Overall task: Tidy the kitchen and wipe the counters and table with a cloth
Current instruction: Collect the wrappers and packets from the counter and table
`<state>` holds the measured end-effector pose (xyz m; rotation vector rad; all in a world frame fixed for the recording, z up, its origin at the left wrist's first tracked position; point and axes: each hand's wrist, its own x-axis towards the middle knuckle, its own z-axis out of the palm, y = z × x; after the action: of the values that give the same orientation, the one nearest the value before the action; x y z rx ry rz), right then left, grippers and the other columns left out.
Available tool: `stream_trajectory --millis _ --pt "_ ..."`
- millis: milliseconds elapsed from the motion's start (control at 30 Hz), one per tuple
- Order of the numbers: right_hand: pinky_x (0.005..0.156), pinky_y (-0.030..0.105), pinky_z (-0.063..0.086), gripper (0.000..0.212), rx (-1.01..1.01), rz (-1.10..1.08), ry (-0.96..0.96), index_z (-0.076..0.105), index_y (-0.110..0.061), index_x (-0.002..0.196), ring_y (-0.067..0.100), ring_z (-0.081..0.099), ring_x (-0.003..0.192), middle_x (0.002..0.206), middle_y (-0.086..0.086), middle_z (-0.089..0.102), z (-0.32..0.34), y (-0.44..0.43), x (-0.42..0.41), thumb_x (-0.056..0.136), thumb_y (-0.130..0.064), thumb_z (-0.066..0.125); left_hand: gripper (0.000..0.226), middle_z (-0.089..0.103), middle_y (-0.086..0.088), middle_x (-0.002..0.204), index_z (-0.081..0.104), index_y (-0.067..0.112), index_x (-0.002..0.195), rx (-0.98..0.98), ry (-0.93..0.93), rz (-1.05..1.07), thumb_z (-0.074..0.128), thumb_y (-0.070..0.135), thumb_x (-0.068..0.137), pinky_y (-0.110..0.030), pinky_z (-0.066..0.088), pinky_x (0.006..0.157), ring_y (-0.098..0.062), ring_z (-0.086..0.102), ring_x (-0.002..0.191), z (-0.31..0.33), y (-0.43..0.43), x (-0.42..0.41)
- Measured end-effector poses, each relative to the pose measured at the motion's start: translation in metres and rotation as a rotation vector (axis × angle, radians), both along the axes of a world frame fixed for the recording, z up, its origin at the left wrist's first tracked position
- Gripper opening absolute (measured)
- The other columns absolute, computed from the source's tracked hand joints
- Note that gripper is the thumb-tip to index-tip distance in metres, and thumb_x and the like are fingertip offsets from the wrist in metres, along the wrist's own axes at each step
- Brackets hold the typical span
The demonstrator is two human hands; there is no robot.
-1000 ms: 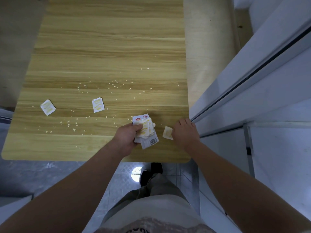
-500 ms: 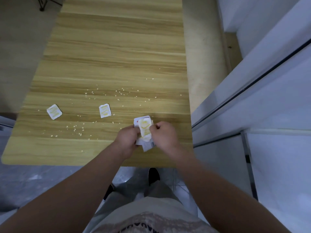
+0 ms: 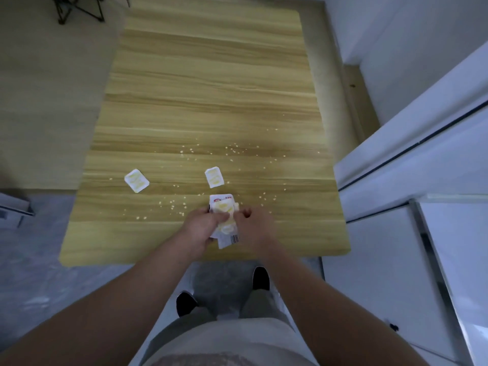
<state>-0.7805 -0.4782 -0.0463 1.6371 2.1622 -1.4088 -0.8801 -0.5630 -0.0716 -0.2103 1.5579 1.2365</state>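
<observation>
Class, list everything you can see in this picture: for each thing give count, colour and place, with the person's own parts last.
rectangular wood-grain table: one, yellow-brown, centre.
loose flat plastic wrappers: two, white and yellow, apart on the table's near half.
bundle of plastic wrappers: one, white and yellow with a barcode, near edge, in the hands.
crumbs: many, pale, scattered over the near half.
cabinets: several fronts, white, right side.
thin metal legs: a few, black, top left on the floor.
shoes: two, black, below the table's near edge.
left hand: one, grips the bundle.
right hand: one, at the bundle's right edge, grip unclear.
</observation>
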Motion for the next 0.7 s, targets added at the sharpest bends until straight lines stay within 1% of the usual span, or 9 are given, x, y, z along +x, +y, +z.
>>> stream_trajectory --millis 67,167,233,300,367,433,533,633,700 --pt "0.044 0.023 0.033 0.032 0.004 -0.03 -0.001 0.053 -0.015 0.059 0.011 0.047 0.051 0.056 -0.004 0.054 -0.003 -0.007 -0.012 0.09 -0.022 0.056 0.023 0.074 -0.013 0.102 0.069 0.009 0.11 -0.015 0.009 0.021 0.066 0.001 0.089 -0.04 0.059 0.078 -0.032 0.072 0.093 -0.003 -0.01 -0.018" --pt "0.055 0.027 0.039 0.025 0.025 -0.032 -0.045 0.061 -0.006 0.072 0.017 0.053 0.061 0.068 0.002 0.061 -0.009 -0.007 -0.027 0.089 -0.023 0.055 0.021 0.074 -0.01 0.102 0.068 0.011 0.109 -0.018 0.007 0.054 0.065 0.002 0.09 -0.037 0.058 0.073 -0.03 0.072 0.091 -0.002 -0.018 -0.043" --pt "0.059 0.026 0.041 0.025 0.055 0.028 -0.121 0.059 -0.013 0.067 0.02 0.058 0.066 0.071 0.002 0.064 -0.017 0.002 -0.04 0.091 -0.021 0.053 0.021 0.074 -0.01 0.102 0.068 0.011 0.109 -0.027 -0.001 0.062 0.065 0.003 0.09 -0.043 0.059 0.081 -0.03 0.072 0.091 -0.006 -0.019 -0.06" --pt "0.058 0.023 0.04 0.025 0.092 0.097 -0.206 0.063 -0.017 0.07 0.019 0.059 0.065 0.07 0.001 0.064 -0.027 0.013 -0.047 0.093 -0.019 0.053 0.021 0.075 -0.009 0.103 0.068 0.011 0.109 -0.042 0.004 0.047 0.066 0.005 0.09 -0.048 0.056 0.09 -0.03 0.072 0.094 -0.01 -0.018 -0.073" --pt "0.058 0.022 0.042 0.021 0.131 0.196 -0.294 0.071 -0.014 0.079 0.019 0.061 0.067 0.074 0.001 0.067 -0.043 0.023 -0.058 0.092 -0.015 0.055 0.023 0.075 -0.008 0.104 0.068 0.011 0.112 -0.048 0.012 0.063 0.067 0.006 0.089 -0.05 0.055 0.093 -0.03 0.072 0.095 -0.017 -0.017 -0.087" --pt "0.059 0.025 0.045 0.021 0.18 0.269 -0.363 0.076 -0.015 0.084 0.023 0.068 0.075 0.077 0.002 0.07 -0.055 0.03 -0.068 0.089 -0.014 0.055 0.027 0.075 -0.008 0.107 0.067 0.011 0.116 -0.056 0.01 0.095 0.068 0.007 0.089 -0.05 0.055 0.092 -0.03 0.072 0.096 -0.022 -0.017 -0.099" --pt "0.059 0.026 0.045 0.019 0.219 0.3 -0.395 0.075 -0.015 0.085 0.025 0.069 0.079 0.08 0.004 0.071 -0.065 0.039 -0.083 0.089 -0.017 0.056 0.03 0.073 -0.008 0.112 0.065 0.012 0.122 -0.065 0.001 0.067 0.065 0.01 0.092 -0.051 0.055 0.091 -0.03 0.071 0.1 -0.032 -0.016 -0.115" --pt "0.062 0.029 0.046 0.015 0.276 0.352 -0.402 0.07 -0.016 0.084 0.027 0.068 0.083 0.085 0.005 0.071 -0.069 0.045 -0.099 0.09 -0.022 0.058 0.028 0.073 -0.008 0.112 0.065 0.013 0.121 -0.07 0.025 0.055 0.063 0.012 0.093 -0.049 0.055 0.085 -0.031 0.072 0.098 -0.035 -0.017 -0.126" --pt "0.064 0.03 0.044 0.014 0.344 0.429 -0.39 0.067 -0.018 0.087 0.028 0.067 0.087 0.09 0.004 0.069 -0.074 0.048 -0.108 0.093 -0.022 0.055 0.027 0.074 -0.008 0.111 0.066 0.014 0.12 -0.061 0.015 0.068 0.062 0.012 0.094 -0.046 0.057 0.08 -0.03 0.072 0.098 -0.036 -0.017 -0.132"
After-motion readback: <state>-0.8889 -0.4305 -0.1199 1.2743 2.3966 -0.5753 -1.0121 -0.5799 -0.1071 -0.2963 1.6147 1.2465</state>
